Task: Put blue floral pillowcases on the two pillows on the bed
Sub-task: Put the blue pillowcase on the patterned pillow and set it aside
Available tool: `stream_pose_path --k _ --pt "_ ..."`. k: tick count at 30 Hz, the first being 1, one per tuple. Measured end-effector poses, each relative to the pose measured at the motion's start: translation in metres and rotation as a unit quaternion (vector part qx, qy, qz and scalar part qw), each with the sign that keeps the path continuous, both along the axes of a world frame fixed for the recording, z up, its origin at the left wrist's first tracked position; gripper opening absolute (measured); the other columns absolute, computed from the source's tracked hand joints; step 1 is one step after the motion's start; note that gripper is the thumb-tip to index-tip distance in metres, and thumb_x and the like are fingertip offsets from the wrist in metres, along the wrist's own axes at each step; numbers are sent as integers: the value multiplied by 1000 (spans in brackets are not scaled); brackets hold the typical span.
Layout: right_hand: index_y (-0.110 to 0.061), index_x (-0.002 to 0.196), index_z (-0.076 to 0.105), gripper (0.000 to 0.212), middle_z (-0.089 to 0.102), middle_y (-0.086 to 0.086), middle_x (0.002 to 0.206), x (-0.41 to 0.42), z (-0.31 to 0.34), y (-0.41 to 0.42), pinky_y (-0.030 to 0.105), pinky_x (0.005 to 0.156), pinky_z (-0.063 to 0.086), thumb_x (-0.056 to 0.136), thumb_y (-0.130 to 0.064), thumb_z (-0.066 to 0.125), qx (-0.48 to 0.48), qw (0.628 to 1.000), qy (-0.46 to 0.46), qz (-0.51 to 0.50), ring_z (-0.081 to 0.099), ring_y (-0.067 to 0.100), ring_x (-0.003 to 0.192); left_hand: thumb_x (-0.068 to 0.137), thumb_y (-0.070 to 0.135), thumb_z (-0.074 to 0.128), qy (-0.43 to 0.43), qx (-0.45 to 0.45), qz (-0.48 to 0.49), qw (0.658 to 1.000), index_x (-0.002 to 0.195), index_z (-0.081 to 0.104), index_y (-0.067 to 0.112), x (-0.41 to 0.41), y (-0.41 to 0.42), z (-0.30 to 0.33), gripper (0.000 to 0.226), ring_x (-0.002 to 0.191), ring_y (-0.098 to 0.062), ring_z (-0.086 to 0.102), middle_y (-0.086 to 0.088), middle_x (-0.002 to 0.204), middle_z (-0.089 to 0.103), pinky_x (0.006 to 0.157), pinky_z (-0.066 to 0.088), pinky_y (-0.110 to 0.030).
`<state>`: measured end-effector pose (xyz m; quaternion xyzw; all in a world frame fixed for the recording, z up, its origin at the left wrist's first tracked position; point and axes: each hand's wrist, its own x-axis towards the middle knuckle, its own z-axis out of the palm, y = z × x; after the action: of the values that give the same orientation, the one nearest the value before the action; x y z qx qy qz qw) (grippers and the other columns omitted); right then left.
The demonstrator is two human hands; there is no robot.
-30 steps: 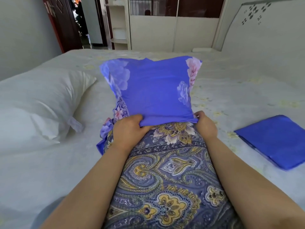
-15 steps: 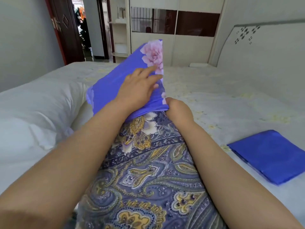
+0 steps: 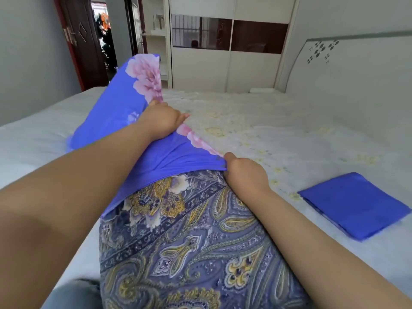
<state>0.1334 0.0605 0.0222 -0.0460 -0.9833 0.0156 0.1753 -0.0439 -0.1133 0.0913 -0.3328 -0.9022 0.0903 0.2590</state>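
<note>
While the pillow [image 3: 189,248] sits partly inside, the pillowcase [image 3: 116,112] covers its far end on the bed [image 3: 278,130].
Left hand [image 3: 161,121] grips the floral edge; right hand [image 3: 244,175] pinches the opening's hem.

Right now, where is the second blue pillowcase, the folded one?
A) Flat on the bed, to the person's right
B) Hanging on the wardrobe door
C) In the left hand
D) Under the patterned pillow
A: the folded blue pillowcase lies flat on the bed, right of the right hand, and neither hand touches it.
</note>
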Motion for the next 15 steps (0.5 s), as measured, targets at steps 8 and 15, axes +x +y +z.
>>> stream_pose_path --k 8,15 --pt "-6 117 44 24 59 12 90 36 -26 17 32 57 34 97 -11 32 -24 988 -138 -68 51 29 74 89 59 35 1 68 -70 995 99 64 16 23 38 -28 52 107 -31 47 -8 111 57 97 26 -40" --pt "-19 138 37 43 40 12 128 26 -39 32 37 71 40 96 -12 41 -50 993 -61 -85 52 34 107 76 77 35 -131 145 -7 981 104 50 23 113 24 -79 63 105 -26 45 -2 108 47 89 32 -40"
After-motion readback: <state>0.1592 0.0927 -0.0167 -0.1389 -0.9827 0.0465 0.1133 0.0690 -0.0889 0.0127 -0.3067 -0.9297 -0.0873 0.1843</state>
